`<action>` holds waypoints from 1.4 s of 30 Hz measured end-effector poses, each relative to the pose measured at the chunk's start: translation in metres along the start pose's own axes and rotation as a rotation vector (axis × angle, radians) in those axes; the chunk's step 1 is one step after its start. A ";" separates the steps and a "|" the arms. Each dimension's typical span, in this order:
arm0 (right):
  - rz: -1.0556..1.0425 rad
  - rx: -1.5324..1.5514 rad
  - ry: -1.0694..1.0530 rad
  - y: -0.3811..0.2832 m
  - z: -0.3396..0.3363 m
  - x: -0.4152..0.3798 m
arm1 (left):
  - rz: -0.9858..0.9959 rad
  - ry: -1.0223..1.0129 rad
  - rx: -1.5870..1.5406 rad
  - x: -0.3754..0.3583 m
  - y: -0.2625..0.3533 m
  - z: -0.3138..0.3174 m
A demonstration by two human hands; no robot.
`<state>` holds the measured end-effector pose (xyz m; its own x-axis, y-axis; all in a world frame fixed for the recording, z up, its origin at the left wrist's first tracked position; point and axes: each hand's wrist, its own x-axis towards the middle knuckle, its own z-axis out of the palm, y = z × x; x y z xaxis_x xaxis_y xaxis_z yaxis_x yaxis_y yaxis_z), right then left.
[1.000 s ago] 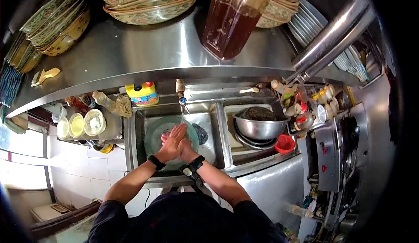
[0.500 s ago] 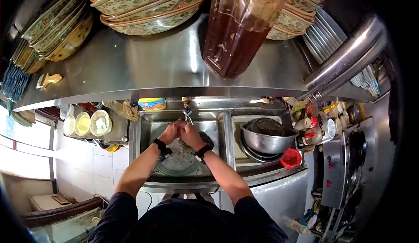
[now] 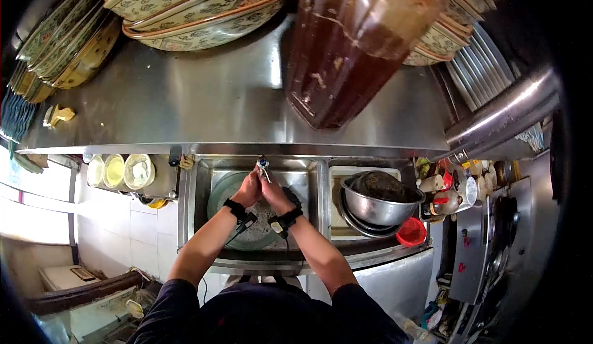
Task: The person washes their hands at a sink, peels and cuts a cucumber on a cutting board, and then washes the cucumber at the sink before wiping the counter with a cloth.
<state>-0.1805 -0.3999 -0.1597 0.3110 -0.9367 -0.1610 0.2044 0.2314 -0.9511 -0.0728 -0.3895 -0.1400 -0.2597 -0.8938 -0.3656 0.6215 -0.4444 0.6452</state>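
Note:
My left hand (image 3: pixel 248 191) and my right hand (image 3: pixel 272 194) are pressed together just under the tap spout (image 3: pixel 264 166) in the left basin of a steel sink (image 3: pixel 201 183). The fingers are loosely cupped against each other and nothing is held. Below the hands a large green-grey basin (image 3: pixel 223 191) lies in the sink, with a dark scourer (image 3: pixel 291 195) at its right side. Both wrists wear black bands.
A steel shelf (image 3: pixel 204 109) overhangs the sink with stacked patterned bowls (image 3: pixel 197 1) and a big jar of brown liquid (image 3: pixel 352 47). The right basin holds a steel bowl (image 3: pixel 377 205); a red cup (image 3: pixel 411 233) sits by it. Round lidded tubs (image 3: pixel 120 171) stand at the left.
My hands went from rubbing flat together over the basin to up under the tap. The view tilted, so the shelf now hides the yellow bottle behind the sink.

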 end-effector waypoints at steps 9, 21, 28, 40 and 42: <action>-0.523 -1.196 -0.024 -0.153 -0.016 -0.062 | 0.019 -0.044 0.368 0.036 -0.019 -0.017; -0.657 -1.428 0.100 -0.180 0.000 -0.072 | 0.093 -0.080 0.695 0.010 -0.003 0.000; -0.529 -1.366 0.131 -0.184 0.004 -0.078 | -0.019 -0.048 0.172 -0.004 0.004 0.025; -0.189 -0.536 -0.019 -0.062 -0.026 -0.052 | -0.090 -0.163 0.019 0.048 -0.021 -0.011; -0.195 -0.473 -0.007 -0.046 -0.020 -0.038 | -0.064 -0.134 -0.120 0.052 -0.024 -0.007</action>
<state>-0.2199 -0.3804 -0.1151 0.3158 -0.9483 0.0317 -0.1823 -0.0934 -0.9788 -0.0961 -0.4245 -0.1795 -0.3924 -0.8676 -0.3054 0.6822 -0.4972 0.5361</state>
